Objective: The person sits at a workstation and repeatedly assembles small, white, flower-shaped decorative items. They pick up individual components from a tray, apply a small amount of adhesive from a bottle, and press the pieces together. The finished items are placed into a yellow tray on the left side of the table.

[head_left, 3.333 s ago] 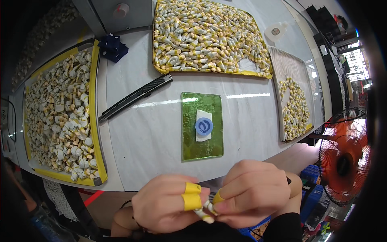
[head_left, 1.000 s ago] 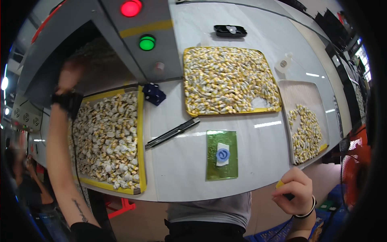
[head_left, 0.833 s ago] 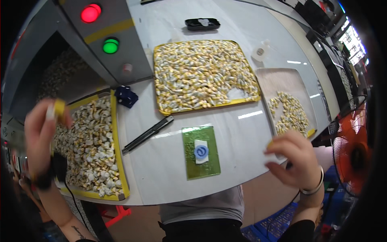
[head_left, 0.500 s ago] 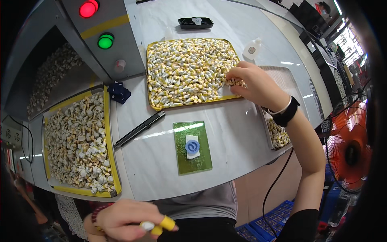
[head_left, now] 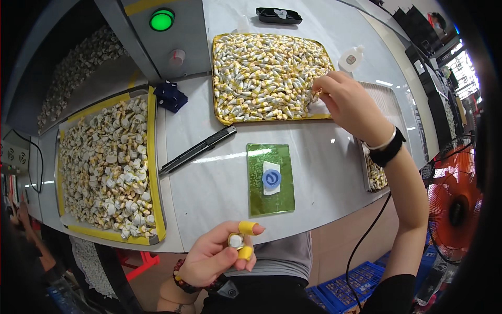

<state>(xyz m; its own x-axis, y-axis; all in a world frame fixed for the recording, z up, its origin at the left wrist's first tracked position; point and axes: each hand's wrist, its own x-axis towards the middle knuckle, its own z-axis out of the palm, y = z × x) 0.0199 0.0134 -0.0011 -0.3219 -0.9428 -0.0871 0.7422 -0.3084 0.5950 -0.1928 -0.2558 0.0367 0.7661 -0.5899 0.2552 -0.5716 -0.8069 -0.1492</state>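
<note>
The right hand (head_left: 348,104) has stayed at the middle tray (head_left: 272,39), fingers pinching among yellow-grey capsules (head_left: 261,78); the left hand (head_left: 219,256) has risen slightly, gripping a small white cap (head_left: 236,240).

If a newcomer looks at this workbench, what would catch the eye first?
Probably the two yellow-rimmed trays heaped with small pieces: the far tray, where the right hand reaches, and the left tray. Next, the left hand near the bench edge, pinching a small white piece with yellow-capped fingers.
</note>
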